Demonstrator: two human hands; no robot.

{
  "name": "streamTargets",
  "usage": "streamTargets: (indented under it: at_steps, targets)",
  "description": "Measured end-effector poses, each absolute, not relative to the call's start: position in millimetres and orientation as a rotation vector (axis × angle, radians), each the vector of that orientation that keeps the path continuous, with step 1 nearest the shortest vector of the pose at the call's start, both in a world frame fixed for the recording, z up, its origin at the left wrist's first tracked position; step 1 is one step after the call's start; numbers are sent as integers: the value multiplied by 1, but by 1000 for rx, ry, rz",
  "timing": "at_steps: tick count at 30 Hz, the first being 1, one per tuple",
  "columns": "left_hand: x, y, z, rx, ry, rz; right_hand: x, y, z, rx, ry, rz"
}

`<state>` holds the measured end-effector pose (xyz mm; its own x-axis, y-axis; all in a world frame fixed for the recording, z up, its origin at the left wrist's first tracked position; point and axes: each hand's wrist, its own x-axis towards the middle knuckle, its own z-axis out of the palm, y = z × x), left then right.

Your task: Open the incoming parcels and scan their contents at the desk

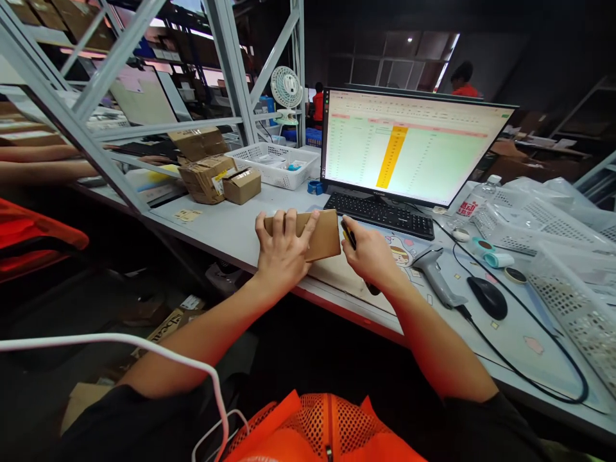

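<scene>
The left hand (283, 251) has its grip spread over the cardboard box (324, 236), at the tabletop's (226, 239) near edge; the right hand (369, 255) is closed around a tool (350, 232), probably a cutter. Steadying seems the present step; the next calls for fingers kept clear.

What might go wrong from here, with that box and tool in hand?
The right hand holds a yellow-and-black tool, perhaps a cutter, close to the cardboard box; a slip might hurt the left hand holding it. The box is near the desk's front edge, so it could fall if let slip. The right arm might knock the nearby scanner.
</scene>
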<state>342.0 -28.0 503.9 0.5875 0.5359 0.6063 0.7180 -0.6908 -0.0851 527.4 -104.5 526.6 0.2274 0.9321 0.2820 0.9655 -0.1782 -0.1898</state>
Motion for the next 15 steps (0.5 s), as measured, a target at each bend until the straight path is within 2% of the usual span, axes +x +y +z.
streamTargets:
  at_steps: [15]
  targets:
    - [341, -34, 496, -2484, -1047, -803, 501, -112, 527, -2359, -1795, -80]
